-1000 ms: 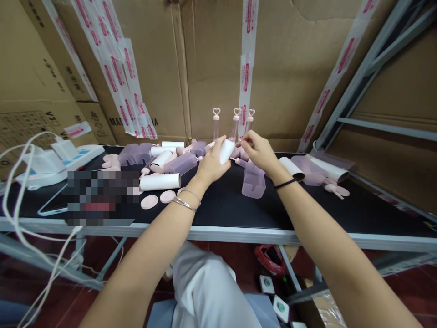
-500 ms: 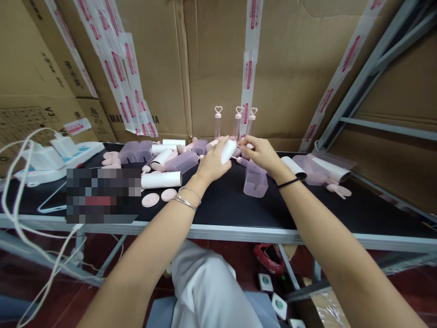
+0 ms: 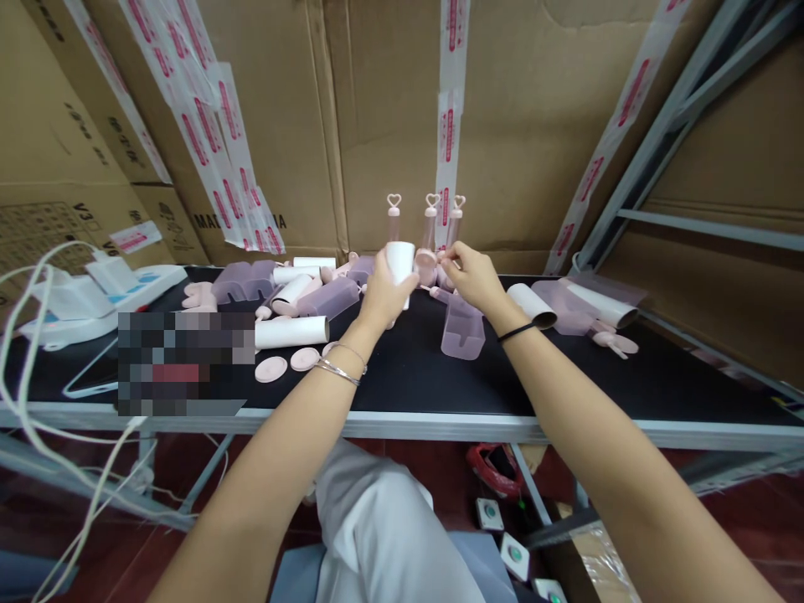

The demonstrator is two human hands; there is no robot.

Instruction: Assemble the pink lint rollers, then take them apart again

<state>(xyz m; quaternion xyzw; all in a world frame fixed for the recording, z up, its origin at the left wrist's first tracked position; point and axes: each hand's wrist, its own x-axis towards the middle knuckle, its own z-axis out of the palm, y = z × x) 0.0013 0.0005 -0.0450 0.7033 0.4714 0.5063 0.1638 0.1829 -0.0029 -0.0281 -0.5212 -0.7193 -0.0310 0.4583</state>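
My left hand [image 3: 384, 295] is wrapped round a white tube [image 3: 400, 261], which stands nearly upright above the table. To its right, my right hand [image 3: 468, 272] has its fingertips pinched at the edge of a round pink disc [image 3: 425, 266]. Behind both hands rise several clear tubes with pink heart-shaped tops, one of them a heart-topped tube [image 3: 394, 219]. Just below my right hand lies a translucent purple holder [image 3: 463, 327] with a notch. More white tubes, such as a lying white tube [image 3: 292, 332], and flat pink discs [image 3: 271, 368] are left of my left wrist.
A white power strip [image 3: 106, 306] with plugs and cables is at the far left, near a phone [image 3: 91, 368] and a blurred-out patch. Cardboard [image 3: 377, 126] walls the back. At right are white tubes, pink pieces and a metal frame [image 3: 659, 134].
My left hand has turned the white tube from tilted to nearly upright. The pink disc at my right fingertips now shows its face. The view has shifted slightly.
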